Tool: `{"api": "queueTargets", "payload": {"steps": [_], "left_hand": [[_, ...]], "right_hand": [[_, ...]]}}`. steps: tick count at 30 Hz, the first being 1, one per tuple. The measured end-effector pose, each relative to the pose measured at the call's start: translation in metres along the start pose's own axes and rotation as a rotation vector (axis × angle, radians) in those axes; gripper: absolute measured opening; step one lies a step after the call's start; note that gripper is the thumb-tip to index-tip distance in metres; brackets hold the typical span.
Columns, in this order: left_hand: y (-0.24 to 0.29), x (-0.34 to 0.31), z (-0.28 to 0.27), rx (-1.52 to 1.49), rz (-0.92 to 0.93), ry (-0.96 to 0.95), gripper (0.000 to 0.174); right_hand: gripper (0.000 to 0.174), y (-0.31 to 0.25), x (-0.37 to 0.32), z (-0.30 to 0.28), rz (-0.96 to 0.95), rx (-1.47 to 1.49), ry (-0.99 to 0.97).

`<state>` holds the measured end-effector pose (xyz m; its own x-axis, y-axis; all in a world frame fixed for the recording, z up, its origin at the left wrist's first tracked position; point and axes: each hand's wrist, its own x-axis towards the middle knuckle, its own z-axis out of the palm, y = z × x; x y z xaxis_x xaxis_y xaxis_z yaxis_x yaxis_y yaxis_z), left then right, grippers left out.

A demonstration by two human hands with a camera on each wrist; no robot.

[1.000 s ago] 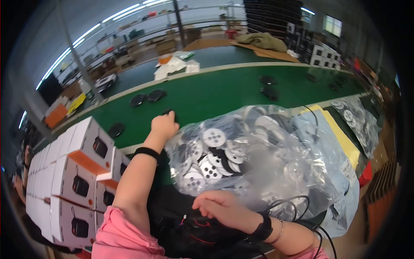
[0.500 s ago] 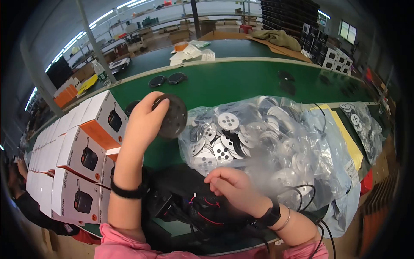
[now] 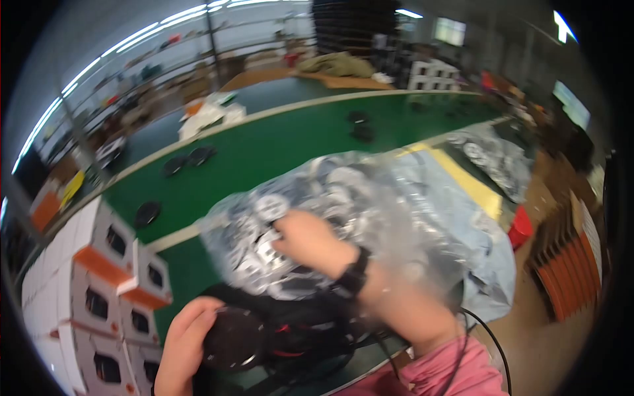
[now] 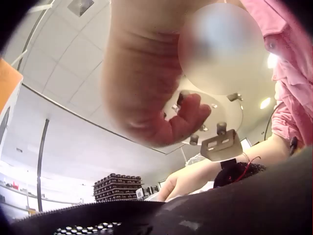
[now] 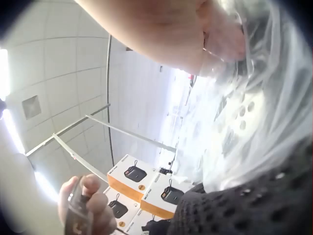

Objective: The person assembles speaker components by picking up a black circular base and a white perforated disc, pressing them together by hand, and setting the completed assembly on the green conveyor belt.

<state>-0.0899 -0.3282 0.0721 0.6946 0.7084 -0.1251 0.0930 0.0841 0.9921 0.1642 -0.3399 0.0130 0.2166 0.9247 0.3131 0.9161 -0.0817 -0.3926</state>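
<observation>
My left hand [image 3: 188, 340] grips a dark round disc [image 3: 234, 338] by its edge, low in front of the body. In the left wrist view, curled fingers [image 4: 183, 120] overlap the disc's face, which bears small pegs and a metal bracket [image 4: 222, 145]. My right hand [image 3: 310, 241] reaches into a clear plastic bag [image 3: 218, 231], its fingertips at a heap of white round discs with several holes, like large buttons [image 3: 271, 206]. In the right wrist view, the bag's film surrounds its fingers [image 5: 227, 41]; I cannot tell whether they pinch a disc.
White-and-orange boxes [image 3: 89, 264] are stacked at the left. Dark discs [image 3: 147, 213] lie along the green bench [image 3: 277, 145]. A black mesh bag with red cords [image 3: 297, 330] lies in front of the body. Blue-grey plastic [image 3: 489, 277] and a yellow sheet [image 3: 462, 175] are at right.
The left hand took a dark disc from the green bench, lifted it and brought it back low by the body. The right hand moved from over the black bag into the white discs.
</observation>
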Motion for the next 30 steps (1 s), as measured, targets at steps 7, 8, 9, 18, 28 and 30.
{"api": "queueTargets", "payload": {"steps": [7,8,9,18,28,30], "left_hand": [[0.0,-0.001,0.011,0.084,-0.034,-0.004,0.023],[0.002,-0.002,0.012,0.1,-0.054,-0.005,0.023],[0.0,-0.001,0.012,0.103,-0.051,-0.014,0.023],[0.01,-0.003,0.005,0.173,-0.076,0.013,0.029],[0.009,-0.003,0.025,0.467,0.262,-0.088,0.032],[-0.002,0.0,0.019,0.432,0.292,-0.04,0.037]], "right_hand": [[0.024,-0.008,0.011,0.0,-0.06,-0.097,-0.034],[0.024,-0.008,0.011,0.003,-0.048,-0.101,-0.027],[0.021,-0.008,0.012,0.006,-0.031,-0.097,0.0],[0.011,-0.011,0.001,-0.013,0.0,-0.088,0.277],[0.008,-0.095,-0.067,-0.061,-0.367,0.511,0.448],[0.011,-0.104,-0.08,-0.052,-0.492,0.535,0.43]]}}
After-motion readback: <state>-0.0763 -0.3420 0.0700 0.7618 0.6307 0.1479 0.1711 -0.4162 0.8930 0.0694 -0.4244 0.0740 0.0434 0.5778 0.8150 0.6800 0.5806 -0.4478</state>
